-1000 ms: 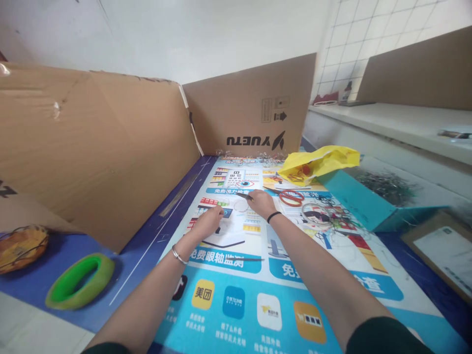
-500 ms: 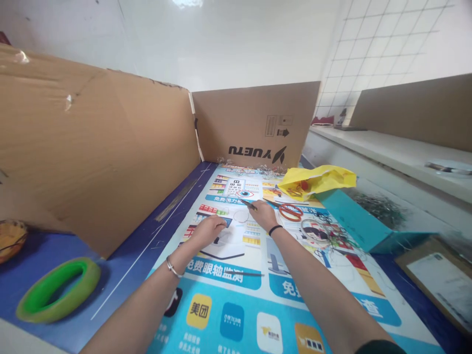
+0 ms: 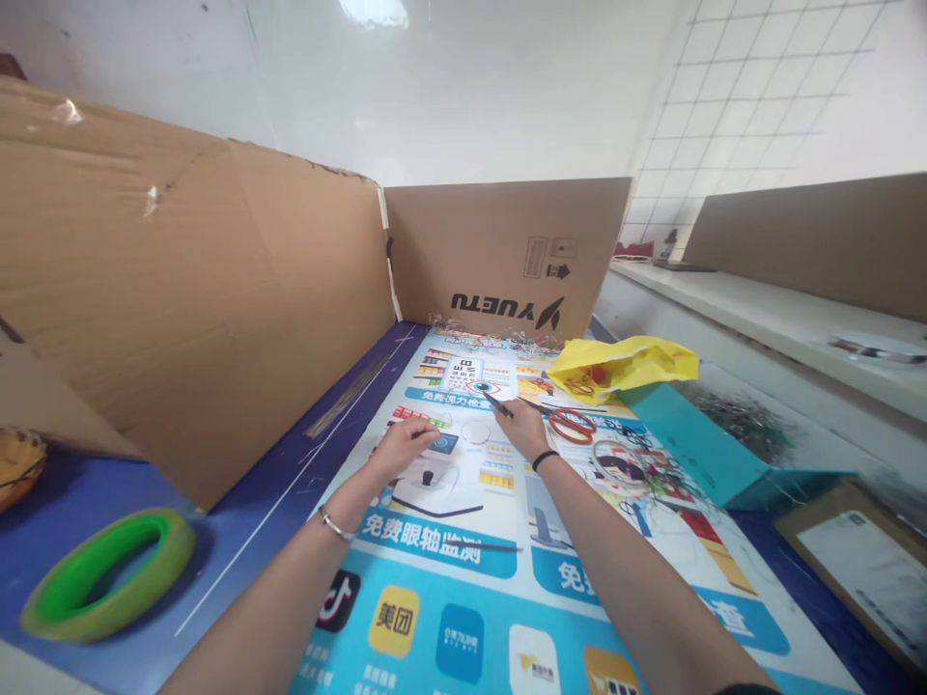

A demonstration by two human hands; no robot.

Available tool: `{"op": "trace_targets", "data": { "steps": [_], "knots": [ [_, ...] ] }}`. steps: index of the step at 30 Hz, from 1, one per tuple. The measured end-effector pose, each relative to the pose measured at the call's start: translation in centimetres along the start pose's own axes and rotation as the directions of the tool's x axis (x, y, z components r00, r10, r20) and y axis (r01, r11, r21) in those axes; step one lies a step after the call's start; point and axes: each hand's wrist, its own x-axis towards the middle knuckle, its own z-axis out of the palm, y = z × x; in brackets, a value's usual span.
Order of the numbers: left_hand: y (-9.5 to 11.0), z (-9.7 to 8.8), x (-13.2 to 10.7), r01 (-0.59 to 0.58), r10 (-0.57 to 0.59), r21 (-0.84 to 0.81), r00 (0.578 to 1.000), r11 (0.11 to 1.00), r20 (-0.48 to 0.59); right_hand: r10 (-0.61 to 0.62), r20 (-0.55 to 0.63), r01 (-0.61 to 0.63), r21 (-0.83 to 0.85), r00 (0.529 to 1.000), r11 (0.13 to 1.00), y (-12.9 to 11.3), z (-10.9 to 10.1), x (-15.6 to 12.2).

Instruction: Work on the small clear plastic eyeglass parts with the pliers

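Note:
My right hand (image 3: 522, 428) is closed round a thin dark tool (image 3: 495, 403) whose tip points up and left over the printed poster (image 3: 463, 541). My left hand (image 3: 406, 443) rests on the poster with its fingers curled, pinching at a thin clear wire ring (image 3: 473, 429) that lies between the two hands. I cannot make out whether the left fingers grip the ring or only touch it. A bracelet is on my left wrist, a black band on my right.
Cardboard walls (image 3: 181, 299) stand at the left and back. Red-handled scissors (image 3: 572, 424), a yellow bag (image 3: 623, 362), a tangle of wire frames (image 3: 637, 463) and a teal box (image 3: 688, 434) lie to the right. A green tape ring (image 3: 105, 574) sits near left.
The camera has tilted up a little. My hands stay near the same spot on the poster; the tool's tip has swung slightly upward.

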Motion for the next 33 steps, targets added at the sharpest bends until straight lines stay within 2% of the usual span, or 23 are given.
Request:
{"op": "trace_targets", "data": {
  "steps": [3, 7, 10, 15, 19, 24, 28, 33],
  "knots": [
    [0.1, 0.1, -0.3, 0.117, -0.112, -0.236, 0.993, 0.965, 0.036, -0.013, -0.005, 0.013, -0.006, 1.0, 1.0, 0.0, 0.0, -0.1],
    [0.9, 0.2, -0.1, 0.152, -0.114, -0.562, 0.988, 0.813, 0.102, -0.066, -0.017, 0.066, -0.014, 0.998, 0.998, -0.3, 0.1, -0.3],
    [1.8, 0.4, 1.0, 0.192, -0.137, -0.68, 0.981, 0.707, 0.134, -0.14, -0.029, 0.14, -0.019, 0.99, 0.99, -0.6, 0.3, -0.6],
    [2.5, 0.6, 4.0, 0.224, -0.183, -0.71, 0.974, 0.667, 0.135, -0.233, -0.049, 0.231, -0.054, 0.971, 0.971, -0.8, 0.3, -0.8],
    [1.3, 1.1, 5.6, 0.201, -0.181, -0.722, 0.978, 0.662, 0.107, -0.287, -0.06, 0.281, -0.09, 0.956, 0.956, -0.8, 0.4, -0.7],
    [-0.2, 2.1, 6.0, 0.187, -0.176, -0.733, 0.98, 0.654, 0.092, -0.365, -0.068, 0.352, -0.148, 0.929, 0.924, -1.3, 0.6, -0.5],
    [0.0, 2.4, 5.9, 0.213, -0.211, -0.72, 0.973, 0.661, 0.094, -0.496, -0.124, 0.448, -0.286, 0.859, 0.847, -1.9, 0.5, -0.7],
    [0.3, 2.5, 5.5, 0.25, -0.241, -0.72, 0.963, 0.647, 0.118, -0.556, -0.174, 0.467, -0.376, 0.813, 0.801, -2.3, 0.1, -1.1]
  ]
}}
